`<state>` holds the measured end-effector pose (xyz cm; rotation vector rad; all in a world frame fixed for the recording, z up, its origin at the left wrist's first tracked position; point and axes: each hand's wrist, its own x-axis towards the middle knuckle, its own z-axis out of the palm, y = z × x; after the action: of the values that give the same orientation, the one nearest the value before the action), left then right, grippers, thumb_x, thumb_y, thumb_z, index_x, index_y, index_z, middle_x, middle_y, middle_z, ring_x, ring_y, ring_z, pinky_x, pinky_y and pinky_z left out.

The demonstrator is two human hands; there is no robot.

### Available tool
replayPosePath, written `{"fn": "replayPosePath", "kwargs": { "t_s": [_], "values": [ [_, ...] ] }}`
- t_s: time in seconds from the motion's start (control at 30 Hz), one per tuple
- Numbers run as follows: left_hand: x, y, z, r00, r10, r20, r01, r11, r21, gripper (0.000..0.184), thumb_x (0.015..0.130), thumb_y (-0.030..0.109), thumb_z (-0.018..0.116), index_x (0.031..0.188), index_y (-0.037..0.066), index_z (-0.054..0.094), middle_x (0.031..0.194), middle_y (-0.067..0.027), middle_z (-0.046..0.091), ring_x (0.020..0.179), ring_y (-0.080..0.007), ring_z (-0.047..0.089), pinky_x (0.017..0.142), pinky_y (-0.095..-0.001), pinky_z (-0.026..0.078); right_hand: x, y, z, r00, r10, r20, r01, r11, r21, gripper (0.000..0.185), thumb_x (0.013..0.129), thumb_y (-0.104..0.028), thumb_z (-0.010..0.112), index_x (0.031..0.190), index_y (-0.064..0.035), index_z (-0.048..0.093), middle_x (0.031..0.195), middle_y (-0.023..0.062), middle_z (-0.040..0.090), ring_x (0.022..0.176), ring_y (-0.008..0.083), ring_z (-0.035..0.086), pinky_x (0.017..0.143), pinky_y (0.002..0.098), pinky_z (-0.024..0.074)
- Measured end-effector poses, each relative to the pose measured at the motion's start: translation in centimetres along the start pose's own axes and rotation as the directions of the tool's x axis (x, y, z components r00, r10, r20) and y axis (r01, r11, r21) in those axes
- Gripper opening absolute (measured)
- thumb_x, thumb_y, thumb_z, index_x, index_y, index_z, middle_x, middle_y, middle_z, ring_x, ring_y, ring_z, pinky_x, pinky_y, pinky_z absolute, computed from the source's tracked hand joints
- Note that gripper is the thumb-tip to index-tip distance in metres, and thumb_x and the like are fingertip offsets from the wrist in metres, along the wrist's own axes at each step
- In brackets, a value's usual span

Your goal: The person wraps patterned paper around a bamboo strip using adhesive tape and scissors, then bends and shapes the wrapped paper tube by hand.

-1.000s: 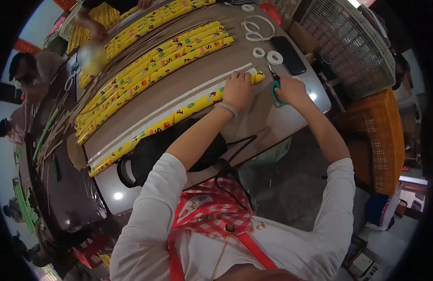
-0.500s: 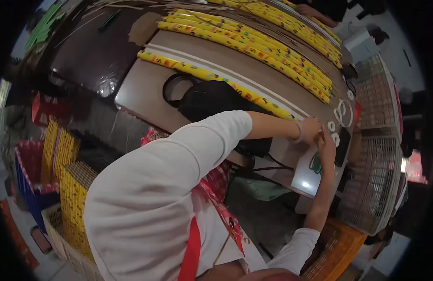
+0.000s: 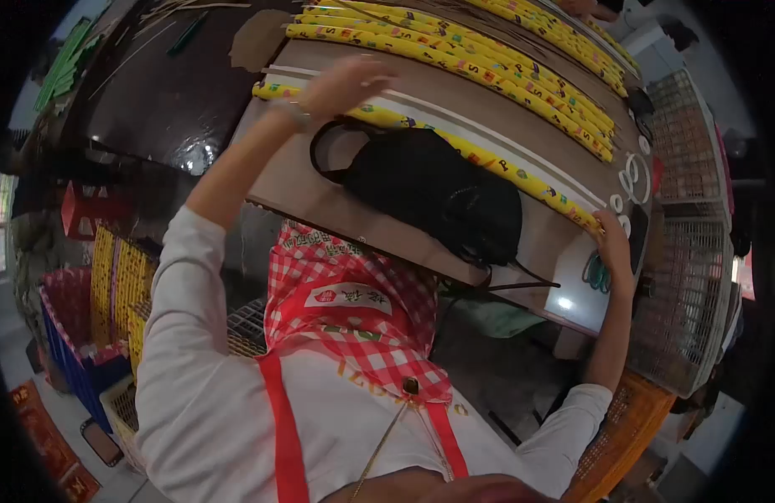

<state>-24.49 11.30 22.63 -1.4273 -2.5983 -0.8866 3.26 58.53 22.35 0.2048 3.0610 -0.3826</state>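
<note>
A long yellow printed tube [image 3: 505,168] lies across the brown table [image 3: 295,189], beside a white strip [image 3: 522,159]. My right hand [image 3: 612,243] is closed on the tube's right end, fingers and thumb pinching its tip. Over the tube's left part is my left hand [image 3: 345,86], its fingers stretched out and slightly blurred. Nothing shows in that hand, and I cannot tell whether it touches the tube. In front of the tube sits a black bag [image 3: 429,189] with a looped strap. Green-handled scissors [image 3: 597,272] lie below my right hand.
Several more yellow printed tubes [image 3: 463,75] lie in rows at the back. White rings [image 3: 631,176] rest at the table's right end, with wire baskets [image 3: 677,293] beyond. A blue crate [image 3: 77,360] stands lower left. A co-worker's hand [image 3: 576,7] shows at the top.
My left hand has swung from the tube's right end, beside my right hand, to above its left part. My right hand stays at the right end. The view has shifted slightly.
</note>
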Motion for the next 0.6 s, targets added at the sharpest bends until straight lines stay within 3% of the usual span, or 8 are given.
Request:
{"fn": "replayPosePath", "kwargs": {
  "t_s": [0.03, 0.1, 0.2, 0.23, 0.4, 0.47, 0.53, 0.6],
  "values": [
    [-2.2, -2.8, -1.8, 0.998, 0.066, 0.021, -0.068, 0.991, 0.113, 0.025, 0.084, 0.014, 0.057, 0.108, 0.006, 0.058, 0.1, -0.0128, 0.061, 0.092, -0.0291, 0.058, 0.08, -0.0373, 0.045, -0.2, -0.5, -0.2, 0.999, 0.043, -0.006, -0.043, 0.999, 0.0, 0.034, 0.075, -0.001, 0.062, 0.108, -0.0037, 0.053, 0.11, 0.0145, 0.055, 0.102, 0.0328, 0.053, 0.084, 0.0367, 0.0427],
    [-5.8, -5.1, -4.3, 0.986, -0.102, 0.13, 0.081, 0.983, 0.162, 0.031, 0.081, 0.015, 0.061, 0.11, 0.006, 0.057, 0.109, -0.0108, 0.056, 0.101, -0.0292, 0.053, 0.086, -0.0376, 0.044, 0.2, -0.3, -0.5, 0.998, 0.057, 0.041, -0.056, 0.998, -0.011, 0.036, 0.075, -0.002, 0.062, 0.109, -0.0043, 0.052, 0.11, 0.0146, 0.055, 0.102, 0.0322, 0.053, 0.083, 0.0366, 0.0429],
    [-7.7, -5.9, -5.2, 0.952, -0.157, 0.262, 0.098, 0.97, 0.224, 0.039, 0.078, 0.013, 0.064, 0.115, 0.008, 0.053, 0.12, -0.0107, 0.05, 0.108, -0.0289, 0.049, 0.09, -0.0369, 0.042, 1.0, -0.6, -1.1, 0.976, 0.157, 0.15, -0.154, 0.988, -0.03, 0.038, 0.075, -0.006, 0.064, 0.111, -0.0052, 0.051, 0.109, 0.0142, 0.055, 0.102, 0.0305, 0.053, 0.084, 0.0353, 0.0427],
    [-7.8, -6.7, -4.9, 0.972, -0.048, 0.229, 0.0, 0.979, 0.205, 0.04, 0.077, 0.012, 0.064, 0.115, 0.008, 0.053, 0.116, -0.0107, 0.05, 0.106, -0.0297, 0.049, 0.09, -0.0375, 0.042, 1.2, -1.0, -1.5, 0.969, 0.141, 0.202, -0.134, 0.99, -0.049, 0.038, 0.075, -0.008, 0.065, 0.11, -0.0051, 0.051, 0.108, 0.0134, 0.055, 0.102, 0.0302, 0.053, 0.085, 0.0351, 0.0425],
    [-6.5, -7.9, -3.4, 0.953, -0.029, 0.3, -0.074, 0.943, 0.325, 0.038, 0.074, 0.009, 0.064, 0.109, 0.004, 0.051, 0.103, -0.013, 0.051, 0.099, -0.0294, 0.051, 0.085, -0.0381, 0.043, 1.9, -1.4, -2.1, 0.961, 0.049, 0.274, 0.0, 0.985, -0.174, 0.039, 0.074, -0.012, 0.067, 0.109, -0.0063, 0.052, 0.108, 0.0112, 0.055, 0.102, 0.0298, 0.052, 0.085, 0.0365, 0.0421],
    [-6.3, -8.3, -3.2, 0.946, 0.016, 0.323, -0.13, 0.933, 0.335, 0.034, 0.074, 0.007, 0.063, 0.105, 0.002, 0.05, 0.1, -0.0135, 0.051, 0.097, -0.0297, 0.052, 0.083, -0.0381, 0.044, 1.5, -2.2, -2.3, 0.963, 0.062, 0.263, 0.02, 0.954, -0.3, 0.034, 0.075, -0.01, 0.063, 0.107, -0.0073, 0.052, 0.102, 0.0115, 0.056, 0.099, 0.0298, 0.052, 0.085, 0.0363, 0.0414],
    [-6.2, -7.3, -4.1, 0.947, -0.051, 0.318, -0.06, 0.943, 0.328, 0.026, 0.074, 0.003, 0.06, 0.096, 0.001, 0.046, 0.096, -0.0148, 0.053, 0.094, -0.0308, 0.054, 0.078, -0.0382, 0.045, 1.9, -1.6, -1.6, 0.987, -0.151, 0.063, 0.164, 0.897, -0.411, 0.024, 0.078, -0.013, 0.06, 0.1, -0.0077, 0.053, 0.094, 0.0105, 0.055, 0.091, 0.0312, 0.052, 0.077, 0.0386, 0.0415],
    [-5.6, -6.6, -5.2, 0.957, -0.059, 0.284, -0.045, 0.937, 0.346, 0.021, 0.075, 0.002, 0.056, 0.092, 0.001, 0.043, 0.089, -0.0152, 0.055, 0.087, -0.033, 0.056, 0.072, -0.0399, 0.046, 2.5, -1.9, -1.5, 0.991, -0.125, -0.042, 0.097, 0.906, -0.413, 0.022, 0.079, -0.015, 0.06, 0.098, -0.0078, 0.053, 0.093, 0.0103, 0.054, 0.09, 0.0315, 0.051, 0.075, 0.0393, 0.0408]
  ]
}}
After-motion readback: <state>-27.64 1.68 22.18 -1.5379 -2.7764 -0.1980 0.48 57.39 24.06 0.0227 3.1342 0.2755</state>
